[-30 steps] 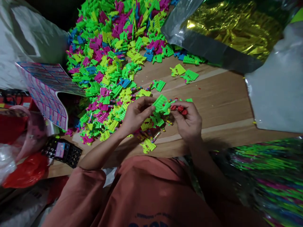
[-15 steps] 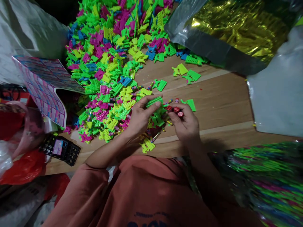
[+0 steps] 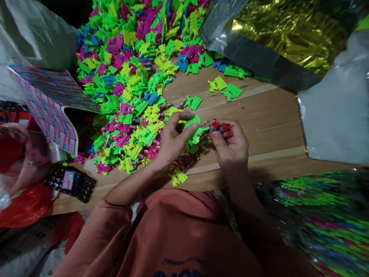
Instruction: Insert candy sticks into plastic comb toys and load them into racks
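Note:
My left hand (image 3: 172, 140) is closed on a bright green plastic toy (image 3: 195, 127), pinched between thumb and fingers. In my right hand (image 3: 234, 148) are several small red-wrapped pieces (image 3: 225, 130), their ends bunched or twisted like candy wrappers. The two hands face each other over the table, with the green toy's right end close to the red pieces. Under and beside my left hand lies a heap of flat plastic toys (image 3: 134, 79) in green, yellow, pink and blue. One yellow toy (image 3: 179, 176) lies nearer my body.
Gold foil (image 3: 276, 30) in a plastic bag and a white bag (image 3: 331, 123) sit at the right. A folded printed card sheet (image 3: 49, 111) and a black tray (image 3: 72, 182) are at the left. Bagged colourful pieces (image 3: 334, 215) lie lower right. Wooden tabletop (image 3: 271, 119) shows between.
My right hand has shifted slightly right, and the red pieces in it have turned. The green toy in my left hand has tilted, showing more of its right end.

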A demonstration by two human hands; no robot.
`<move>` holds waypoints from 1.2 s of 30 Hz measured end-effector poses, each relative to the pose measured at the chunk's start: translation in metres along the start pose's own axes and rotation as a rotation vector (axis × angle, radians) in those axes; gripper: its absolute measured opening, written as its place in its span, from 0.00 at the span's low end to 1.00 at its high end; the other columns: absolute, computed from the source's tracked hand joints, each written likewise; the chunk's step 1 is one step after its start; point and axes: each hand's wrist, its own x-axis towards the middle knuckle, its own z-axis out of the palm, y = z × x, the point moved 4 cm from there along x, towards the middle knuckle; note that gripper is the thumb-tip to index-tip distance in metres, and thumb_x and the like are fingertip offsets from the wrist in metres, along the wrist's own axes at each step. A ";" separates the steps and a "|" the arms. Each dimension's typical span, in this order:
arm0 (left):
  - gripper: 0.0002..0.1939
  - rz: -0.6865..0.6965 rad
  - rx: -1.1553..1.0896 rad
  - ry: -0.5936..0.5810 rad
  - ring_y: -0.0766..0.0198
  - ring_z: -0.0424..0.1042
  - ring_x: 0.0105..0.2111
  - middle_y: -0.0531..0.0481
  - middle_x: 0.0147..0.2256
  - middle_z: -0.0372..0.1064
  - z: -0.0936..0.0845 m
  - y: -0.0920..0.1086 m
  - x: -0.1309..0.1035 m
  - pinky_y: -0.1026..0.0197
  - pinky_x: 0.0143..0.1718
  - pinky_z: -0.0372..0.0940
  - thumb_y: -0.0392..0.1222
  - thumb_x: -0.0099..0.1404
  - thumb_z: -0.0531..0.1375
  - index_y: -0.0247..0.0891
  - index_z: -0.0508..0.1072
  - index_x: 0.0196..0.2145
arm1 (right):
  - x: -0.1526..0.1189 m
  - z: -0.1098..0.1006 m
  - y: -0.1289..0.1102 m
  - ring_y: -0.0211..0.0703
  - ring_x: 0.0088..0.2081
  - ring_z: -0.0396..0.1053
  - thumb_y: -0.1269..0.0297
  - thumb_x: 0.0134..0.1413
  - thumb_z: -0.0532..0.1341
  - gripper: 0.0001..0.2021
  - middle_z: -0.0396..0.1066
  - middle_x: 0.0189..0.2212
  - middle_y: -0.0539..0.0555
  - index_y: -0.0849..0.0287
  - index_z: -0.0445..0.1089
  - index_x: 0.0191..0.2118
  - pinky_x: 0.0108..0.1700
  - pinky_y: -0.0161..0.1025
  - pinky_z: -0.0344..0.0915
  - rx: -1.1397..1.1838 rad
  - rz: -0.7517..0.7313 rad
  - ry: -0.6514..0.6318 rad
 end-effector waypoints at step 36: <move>0.31 -0.400 -0.160 -0.302 0.60 0.76 0.35 0.48 0.37 0.81 0.003 -0.007 -0.014 0.57 0.42 0.72 0.65 0.54 0.84 0.39 0.81 0.39 | 0.001 -0.007 -0.019 0.51 0.44 0.83 0.76 0.71 0.64 0.14 0.84 0.41 0.51 0.49 0.80 0.51 0.52 0.50 0.80 -0.296 -0.353 -0.231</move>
